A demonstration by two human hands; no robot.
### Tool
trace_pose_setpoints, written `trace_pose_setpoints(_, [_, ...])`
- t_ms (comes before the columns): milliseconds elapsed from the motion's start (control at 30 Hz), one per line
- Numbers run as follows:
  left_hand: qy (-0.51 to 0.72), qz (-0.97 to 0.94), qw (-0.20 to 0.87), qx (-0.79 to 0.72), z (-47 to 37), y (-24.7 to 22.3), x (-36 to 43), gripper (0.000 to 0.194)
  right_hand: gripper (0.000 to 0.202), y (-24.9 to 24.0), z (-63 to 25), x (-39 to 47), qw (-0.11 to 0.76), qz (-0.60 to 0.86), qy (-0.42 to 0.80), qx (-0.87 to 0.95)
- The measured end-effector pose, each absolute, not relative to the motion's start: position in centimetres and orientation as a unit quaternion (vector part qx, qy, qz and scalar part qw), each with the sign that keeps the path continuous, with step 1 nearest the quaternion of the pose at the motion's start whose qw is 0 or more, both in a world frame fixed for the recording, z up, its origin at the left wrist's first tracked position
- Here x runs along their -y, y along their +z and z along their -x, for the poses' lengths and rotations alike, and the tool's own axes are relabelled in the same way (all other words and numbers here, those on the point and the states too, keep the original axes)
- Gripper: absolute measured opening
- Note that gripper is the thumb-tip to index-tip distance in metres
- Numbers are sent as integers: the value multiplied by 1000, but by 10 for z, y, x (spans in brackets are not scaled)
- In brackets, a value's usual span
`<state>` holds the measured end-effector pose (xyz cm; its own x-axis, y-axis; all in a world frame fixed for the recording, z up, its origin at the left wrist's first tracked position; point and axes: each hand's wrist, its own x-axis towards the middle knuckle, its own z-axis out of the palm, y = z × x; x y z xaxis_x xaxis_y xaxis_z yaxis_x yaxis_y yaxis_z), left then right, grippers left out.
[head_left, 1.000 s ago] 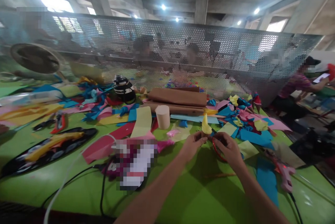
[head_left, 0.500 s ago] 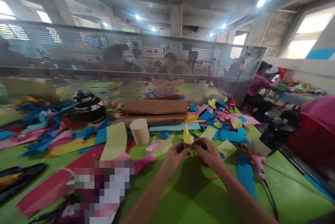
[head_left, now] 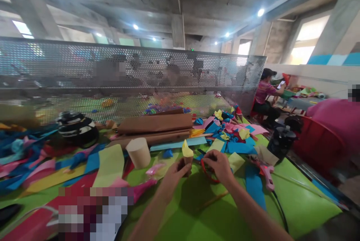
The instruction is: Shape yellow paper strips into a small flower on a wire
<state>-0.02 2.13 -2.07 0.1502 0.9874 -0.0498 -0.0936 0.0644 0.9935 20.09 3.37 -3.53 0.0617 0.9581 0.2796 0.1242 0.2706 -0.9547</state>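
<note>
Between thumb and fingers, my left hand holds a small brown cone with yellow paper rising from its top. To its right, my right hand is closed at the fingertips, apart from the cone. Its fingers are at a red ring-shaped item near the table; whether they grip it or something small is hidden. A cream roll stands left of my hands, with a small blue paper piece beside it.
A pink glue gun with a black cord lies at the right on the green table. Folded brown paper and colored scraps lie behind. A perforated metal screen stands beyond. Two people sit at the right.
My right hand has come away from the cone and moved to the red item. The cone stays in my left hand. The view has turned a little to the right.
</note>
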Motion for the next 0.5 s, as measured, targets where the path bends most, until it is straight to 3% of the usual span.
trace_pose_setpoints(267, [405, -570, 525, -486, -6, -36, -29, 43, 16, -32, -203, -32, 554, 453, 409, 566])
trace_pose_setpoints(500, [329, -651, 409, -548, 6, -45, -20, 43, 23, -31, -202, -29, 560, 428, 430, 565])
